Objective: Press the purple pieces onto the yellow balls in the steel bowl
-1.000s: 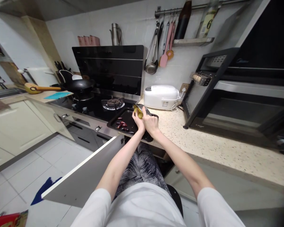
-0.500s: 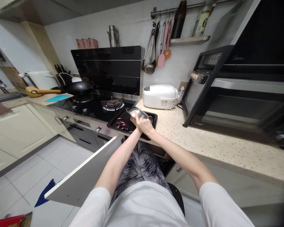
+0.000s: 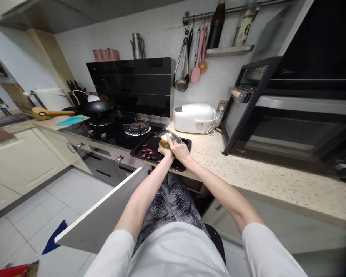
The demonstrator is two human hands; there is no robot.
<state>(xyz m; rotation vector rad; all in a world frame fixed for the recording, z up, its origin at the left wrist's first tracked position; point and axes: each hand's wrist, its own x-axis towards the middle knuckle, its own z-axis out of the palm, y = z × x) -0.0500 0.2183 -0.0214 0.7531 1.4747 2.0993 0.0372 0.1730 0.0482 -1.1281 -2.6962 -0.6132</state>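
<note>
Speckled countertop point(image 3: 216, 154) lies to the right of your grip, with the dark tray point(image 3: 177, 166) beneath: your right hand point(image 3: 181, 150) presses fingers on the tilted metal bowl point(image 3: 175, 137), your left hand point(image 3: 165, 151) cupped at its mouth by the yellow-green pieces point(image 3: 164, 143). Loosen that cup and they could tumble out among the dark-red pieces point(image 3: 149, 152) left of your grip.

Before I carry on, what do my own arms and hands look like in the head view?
Your left hand and right hand are ungloved, with no watch or bracelet visible on either arm. The left sleeve and right sleeve are short, loose and plain white, with no visible markings. Any rings are too small to tell.
</note>
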